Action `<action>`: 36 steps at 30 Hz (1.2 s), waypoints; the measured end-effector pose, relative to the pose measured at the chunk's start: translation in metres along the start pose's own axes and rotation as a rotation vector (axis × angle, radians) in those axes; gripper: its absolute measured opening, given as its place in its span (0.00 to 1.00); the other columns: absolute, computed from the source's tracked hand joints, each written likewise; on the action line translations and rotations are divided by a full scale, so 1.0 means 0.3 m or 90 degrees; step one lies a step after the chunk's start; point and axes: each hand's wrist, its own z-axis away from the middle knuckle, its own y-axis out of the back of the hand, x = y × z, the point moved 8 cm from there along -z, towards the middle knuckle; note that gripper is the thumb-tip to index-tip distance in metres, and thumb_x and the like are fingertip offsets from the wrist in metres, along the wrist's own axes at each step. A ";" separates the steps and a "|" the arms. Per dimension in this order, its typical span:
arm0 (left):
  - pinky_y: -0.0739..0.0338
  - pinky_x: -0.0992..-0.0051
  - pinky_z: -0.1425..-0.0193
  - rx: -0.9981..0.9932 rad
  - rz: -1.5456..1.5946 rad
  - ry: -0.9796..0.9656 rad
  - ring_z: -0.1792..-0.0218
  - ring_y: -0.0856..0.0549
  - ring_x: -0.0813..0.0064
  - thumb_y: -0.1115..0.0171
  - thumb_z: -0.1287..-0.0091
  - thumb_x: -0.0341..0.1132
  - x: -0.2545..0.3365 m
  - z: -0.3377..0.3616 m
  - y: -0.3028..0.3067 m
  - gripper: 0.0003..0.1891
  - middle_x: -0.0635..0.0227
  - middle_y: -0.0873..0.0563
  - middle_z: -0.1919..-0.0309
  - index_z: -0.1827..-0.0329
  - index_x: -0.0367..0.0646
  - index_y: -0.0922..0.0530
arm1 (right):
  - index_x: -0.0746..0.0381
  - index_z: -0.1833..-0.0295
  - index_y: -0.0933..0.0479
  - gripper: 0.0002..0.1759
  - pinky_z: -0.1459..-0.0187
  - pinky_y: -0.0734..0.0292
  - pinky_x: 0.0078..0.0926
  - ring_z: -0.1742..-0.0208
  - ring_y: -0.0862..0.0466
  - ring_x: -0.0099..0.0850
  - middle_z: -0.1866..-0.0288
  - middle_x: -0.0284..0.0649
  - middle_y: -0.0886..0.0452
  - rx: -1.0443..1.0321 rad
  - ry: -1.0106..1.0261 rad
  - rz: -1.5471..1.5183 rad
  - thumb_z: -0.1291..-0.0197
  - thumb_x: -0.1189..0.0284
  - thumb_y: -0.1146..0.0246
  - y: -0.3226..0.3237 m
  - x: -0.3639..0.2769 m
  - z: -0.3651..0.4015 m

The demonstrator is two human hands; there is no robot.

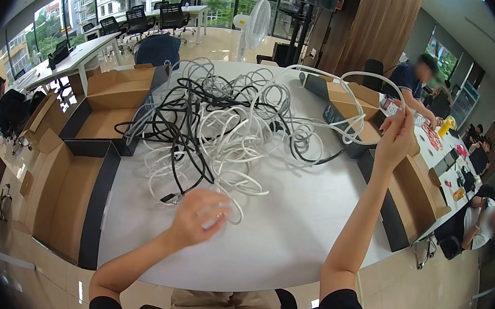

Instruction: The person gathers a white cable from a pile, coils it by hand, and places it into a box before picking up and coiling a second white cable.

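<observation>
My right hand [397, 139] is raised at the right, its fingers closed on a white cable [352, 105]. This cable loops up and runs left, back to the heap. My left hand [200, 216] hovers over the near side of the table, blurred, with thumb and curled fingers apart and nothing visibly held. Close beyond it lie a white cable loop [243, 184] and a dark cable plug [169, 198]. The tangled heap mixes black cables [188, 125], white cables [232, 132] and grey cables [277, 95], so single strands are hard to follow.
Open cardboard boxes flank the heap: a near left box [67, 197], a far left box [111, 111], a near right box [413, 197] and a far right box [347, 104]. A fan [256, 24] stands behind the white table [287, 236]. People sit and stand at the right.
</observation>
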 end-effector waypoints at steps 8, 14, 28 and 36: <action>0.43 0.60 0.33 -0.294 0.194 -0.321 0.34 0.38 0.72 0.45 0.43 0.31 0.475 -0.152 -0.371 0.31 0.70 0.39 0.33 0.34 0.59 0.40 | 0.63 0.60 0.24 0.13 0.80 0.35 0.22 0.85 0.27 0.24 0.85 0.36 0.28 -0.146 -0.099 -0.059 0.35 0.66 0.49 -0.154 -0.052 0.088; 0.61 0.52 0.29 -0.241 0.069 -0.286 0.30 0.45 0.70 0.47 0.45 0.30 0.471 -0.094 -0.551 0.41 0.77 0.48 0.30 0.30 0.73 0.53 | 0.63 0.65 0.28 0.12 0.76 0.34 0.32 0.83 0.25 0.37 0.85 0.40 0.26 -0.254 -0.095 -0.025 0.36 0.65 0.50 -0.291 -0.028 0.185; 0.51 0.51 0.33 -0.083 0.217 0.192 0.33 0.43 0.56 0.38 0.45 0.40 0.108 -0.229 -0.477 0.36 0.59 0.43 0.33 0.32 0.48 0.43 | 0.67 0.64 0.29 0.10 0.82 0.40 0.13 0.84 0.30 0.15 0.86 0.32 0.29 -0.075 -0.069 -0.244 0.35 0.71 0.51 -0.078 -0.139 0.053; 0.45 0.54 0.35 -0.193 -0.151 0.059 0.37 0.38 0.61 0.37 0.46 0.40 -0.004 -0.339 -0.625 0.30 0.60 0.32 0.44 0.40 0.42 0.35 | 0.67 0.61 0.31 0.11 0.80 0.38 0.11 0.82 0.31 0.15 0.82 0.34 0.27 0.106 0.022 -0.295 0.33 0.70 0.54 0.132 -0.211 -0.005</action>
